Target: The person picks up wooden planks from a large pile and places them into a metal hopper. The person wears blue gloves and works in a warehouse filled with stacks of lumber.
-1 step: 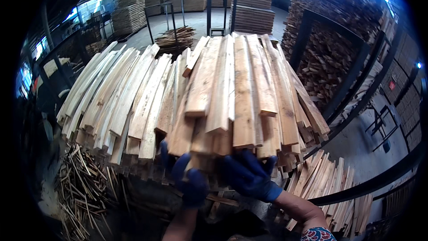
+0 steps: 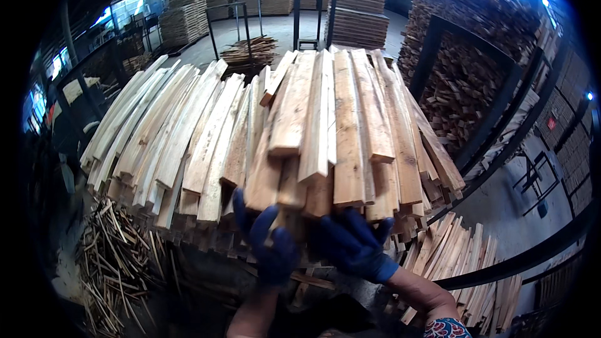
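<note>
A large pile of pale sawn boards [image 2: 350,144] lies in front of me, their near ends pointing toward my body. Close to the near ends of the middle boards is my left hand [image 2: 273,247] in a blue glove, its fingers apart and nothing visible in them. My right hand [image 2: 360,250], also blue-gloved, is up against the board ends just to the right, thumb away from its fingers. Shadow under the boards partly hides the right fingertips. One short board [image 2: 277,79] rests askew on top near the far side.
A heap of thin offcuts [image 2: 116,263] lies at lower left. More boards [image 2: 460,256] are stacked low on the right. Dark metal frames [image 2: 469,37] rise beside the pile, before a tall wood stack [image 2: 482,6]. Stacked timber [image 2: 357,22] stands at the back.
The middle boards have slid slightly away from me. My left fingers have spread and stand a little back from the ends; the right hand is nearly unchanged.
</note>
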The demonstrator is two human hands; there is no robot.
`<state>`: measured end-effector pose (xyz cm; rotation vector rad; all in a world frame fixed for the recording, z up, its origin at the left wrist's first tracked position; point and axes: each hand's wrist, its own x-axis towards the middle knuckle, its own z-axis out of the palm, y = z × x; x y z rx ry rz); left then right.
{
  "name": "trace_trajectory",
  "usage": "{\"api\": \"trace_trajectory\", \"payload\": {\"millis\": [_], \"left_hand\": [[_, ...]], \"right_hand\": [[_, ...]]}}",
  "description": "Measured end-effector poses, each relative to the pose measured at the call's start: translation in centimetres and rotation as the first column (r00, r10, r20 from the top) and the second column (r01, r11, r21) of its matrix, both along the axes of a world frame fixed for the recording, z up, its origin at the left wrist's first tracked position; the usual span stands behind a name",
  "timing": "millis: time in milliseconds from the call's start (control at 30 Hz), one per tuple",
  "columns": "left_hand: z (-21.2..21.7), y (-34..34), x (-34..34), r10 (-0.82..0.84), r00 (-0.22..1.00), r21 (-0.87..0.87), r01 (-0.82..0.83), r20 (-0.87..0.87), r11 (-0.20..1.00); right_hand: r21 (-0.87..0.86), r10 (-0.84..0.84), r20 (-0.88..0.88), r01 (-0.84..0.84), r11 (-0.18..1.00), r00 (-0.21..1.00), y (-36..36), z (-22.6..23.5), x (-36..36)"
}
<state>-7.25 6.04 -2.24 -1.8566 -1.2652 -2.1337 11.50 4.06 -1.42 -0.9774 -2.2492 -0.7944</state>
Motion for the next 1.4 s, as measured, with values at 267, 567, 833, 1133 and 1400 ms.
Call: {"api": "trace_trajectory", "payload": {"millis": [267, 567, 833, 1133, 1400], "left_hand": [[3.0, -0.2, -2.3, 0.095, 0.908, -0.183, -0.184, -0.408, 0.966], [0.5, -0.8, -0.8, 0.071, 0.885, -0.127, -0.145, -0.460, 0.981], [4.0, -1.1, -2.0, -0.057, 0.888, -0.169, -0.024, -0.455, 0.985], [13.7, 20.5, -9.3, -0.060, 0.811, -0.069, 0.024, -0.583, 0.997], [10.1, 32.9, -9.9, -0.673, 0.562, -0.696, 0.222, -0.480, 0.683]], "right_hand": [[-0.298, -0.061, -0.313, -0.037, 0.954, 0.948, -4.3, 1.9, -0.6], [-0.173, -0.198, -0.599, 0.116, 0.978, 0.776, -3.8, -1.5, -2.8], [0.045, 0.027, -0.563, -0.003, 0.999, 0.826, 1.4, -4.1, 0.0], [-0.060, 0.045, -0.587, -0.098, 0.993, 0.808, 0.6, -2.0, 0.0], [-0.169, -0.095, -0.577, -0.005, 0.986, 0.811, 0.1, -5.6, 0.2]]}}
